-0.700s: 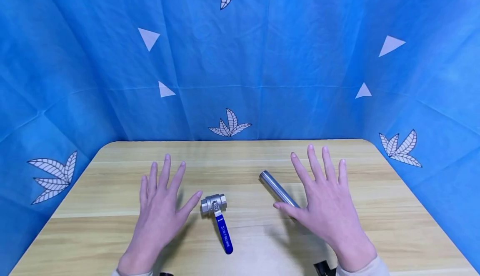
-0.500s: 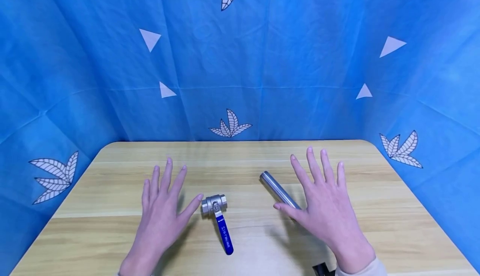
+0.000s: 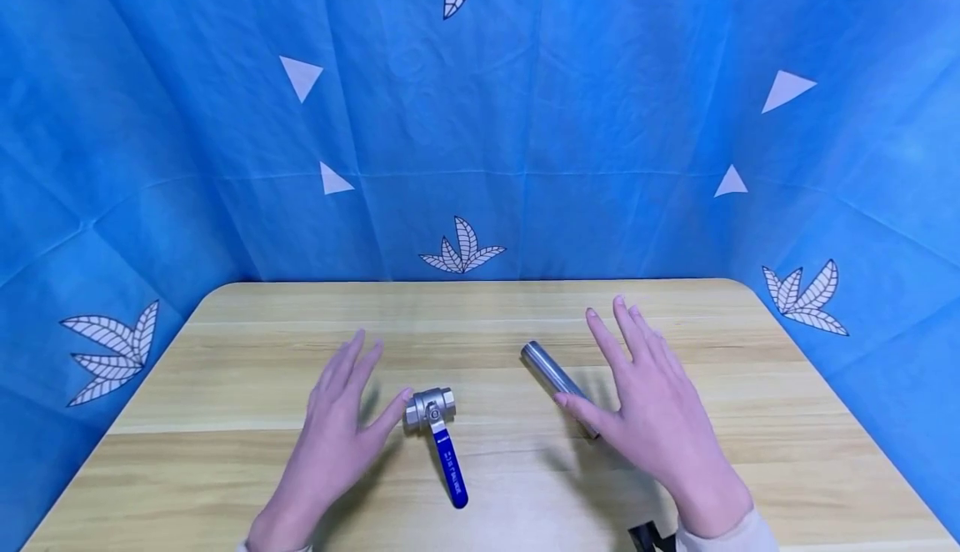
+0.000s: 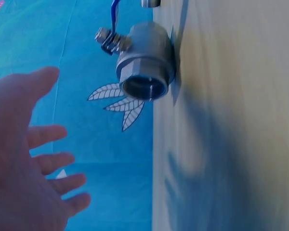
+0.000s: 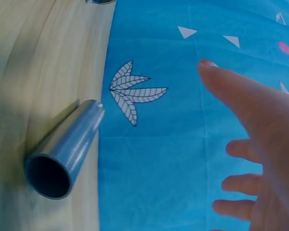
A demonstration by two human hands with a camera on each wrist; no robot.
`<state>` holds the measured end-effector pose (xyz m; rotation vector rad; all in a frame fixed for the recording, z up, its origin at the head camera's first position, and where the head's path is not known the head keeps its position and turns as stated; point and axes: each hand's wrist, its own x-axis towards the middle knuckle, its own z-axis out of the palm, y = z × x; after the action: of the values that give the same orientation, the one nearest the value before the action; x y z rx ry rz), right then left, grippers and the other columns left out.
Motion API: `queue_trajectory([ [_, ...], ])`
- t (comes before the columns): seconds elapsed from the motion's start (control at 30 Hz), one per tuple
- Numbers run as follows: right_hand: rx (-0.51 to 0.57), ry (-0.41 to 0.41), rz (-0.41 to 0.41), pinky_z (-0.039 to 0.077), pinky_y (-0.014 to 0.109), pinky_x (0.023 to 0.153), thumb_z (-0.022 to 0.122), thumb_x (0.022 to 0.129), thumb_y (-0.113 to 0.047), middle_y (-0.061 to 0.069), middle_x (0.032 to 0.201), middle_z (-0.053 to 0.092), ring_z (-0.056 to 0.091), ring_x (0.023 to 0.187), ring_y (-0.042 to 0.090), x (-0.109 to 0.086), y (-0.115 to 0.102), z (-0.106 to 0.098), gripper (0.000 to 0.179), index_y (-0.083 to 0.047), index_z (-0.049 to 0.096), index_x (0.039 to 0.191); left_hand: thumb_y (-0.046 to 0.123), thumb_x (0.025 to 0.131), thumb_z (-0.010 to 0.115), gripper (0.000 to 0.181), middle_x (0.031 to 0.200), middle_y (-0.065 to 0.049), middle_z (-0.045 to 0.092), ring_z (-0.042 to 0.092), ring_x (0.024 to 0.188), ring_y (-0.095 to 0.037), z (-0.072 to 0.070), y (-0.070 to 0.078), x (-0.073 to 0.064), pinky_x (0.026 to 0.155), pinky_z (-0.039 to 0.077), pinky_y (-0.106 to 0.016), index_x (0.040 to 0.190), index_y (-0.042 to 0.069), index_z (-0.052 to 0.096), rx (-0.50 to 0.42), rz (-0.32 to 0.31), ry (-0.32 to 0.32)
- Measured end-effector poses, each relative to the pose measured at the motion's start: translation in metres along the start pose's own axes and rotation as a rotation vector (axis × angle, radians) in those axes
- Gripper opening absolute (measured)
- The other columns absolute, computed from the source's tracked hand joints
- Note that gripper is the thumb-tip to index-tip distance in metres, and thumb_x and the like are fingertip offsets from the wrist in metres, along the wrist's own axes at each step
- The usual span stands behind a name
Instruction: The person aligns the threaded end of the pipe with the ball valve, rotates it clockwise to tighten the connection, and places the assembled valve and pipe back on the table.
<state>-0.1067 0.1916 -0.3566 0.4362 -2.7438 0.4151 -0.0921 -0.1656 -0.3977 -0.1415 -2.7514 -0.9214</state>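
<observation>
A steel ball valve (image 3: 431, 408) with a blue lever handle (image 3: 452, 469) lies on the table left of centre, its threaded opening facing my left hand in the left wrist view. My left hand (image 3: 333, 439) hovers beside it, fingers extended and thumb tip overlapping the valve body's left end in the head view. Right of centre a short metal pipe (image 3: 553, 375) lies at a slant. My right hand (image 3: 660, 419) is held over its near end with fingers spread, thumb crossing the pipe in the head view. In the right wrist view the pipe (image 5: 67, 149) shows its hollow end, apart from the fingers.
The wooden table (image 3: 480, 310) has rounded far corners. Blue cloth (image 3: 600, 118) with white leaf and triangle prints hangs behind it and on both sides. A black strap piece (image 3: 649, 537) shows by my right wrist.
My left hand has shifted right toward the valve and turned, its fingers drawing closer together. The right hand has turned slightly, its fingers less spread. Valve and pipe lie where they were.
</observation>
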Motion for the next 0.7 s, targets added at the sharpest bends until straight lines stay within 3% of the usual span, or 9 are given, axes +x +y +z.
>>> queue_trajectory([
  [0.17, 0.105, 0.038, 0.041, 0.041, 0.075, 0.119, 0.080, 0.093, -0.057, 0.021, 0.174, 0.035, 0.039, 0.156, 0.048, 0.004, 0.012, 0.012, 0.091, -0.018, 0.042, 0.166, 0.048, 0.100, 0.075, 0.078, 0.178, -0.011, 0.028, 0.031, 0.161, -0.045, 0.006, 0.004, -0.001, 0.125, 0.033, -0.075, 0.164, 0.015, 0.044, -0.109, 0.007, -0.062],
  [0.33, 0.248, -0.026, 0.171, 0.041, 0.079, 0.117, 0.072, 0.097, -0.064, 0.016, 0.176, 0.031, 0.038, 0.156, 0.049, 0.004, 0.025, 0.024, 0.091, -0.021, 0.036, 0.168, 0.042, 0.102, 0.074, 0.070, 0.175, -0.013, 0.036, 0.037, 0.159, -0.046, 0.012, -0.002, 0.000, 0.126, 0.033, -0.073, 0.161, 0.013, 0.049, -0.192, -0.004, -0.030],
  [0.47, 0.342, -0.040, 0.218, 0.041, 0.075, 0.119, 0.070, 0.099, -0.063, 0.016, 0.175, 0.035, 0.041, 0.155, 0.048, 0.004, 0.032, 0.034, 0.089, -0.018, 0.038, 0.167, 0.037, 0.103, 0.075, 0.066, 0.171, -0.014, 0.042, 0.043, 0.156, -0.044, 0.014, -0.011, 0.001, 0.129, 0.035, -0.063, 0.159, 0.013, 0.051, -0.290, -0.083, -0.036],
  [0.7, 0.540, -0.040, 0.308, 0.054, 0.067, 0.112, 0.071, 0.100, -0.058, 0.017, 0.164, 0.049, 0.058, 0.140, 0.049, 0.006, 0.040, 0.049, 0.080, -0.014, 0.045, 0.162, 0.040, 0.104, 0.072, 0.060, 0.161, -0.016, 0.055, 0.055, 0.147, -0.040, 0.015, -0.023, 0.004, 0.126, 0.044, -0.053, 0.155, 0.014, 0.055, -0.513, -0.261, -0.087],
])
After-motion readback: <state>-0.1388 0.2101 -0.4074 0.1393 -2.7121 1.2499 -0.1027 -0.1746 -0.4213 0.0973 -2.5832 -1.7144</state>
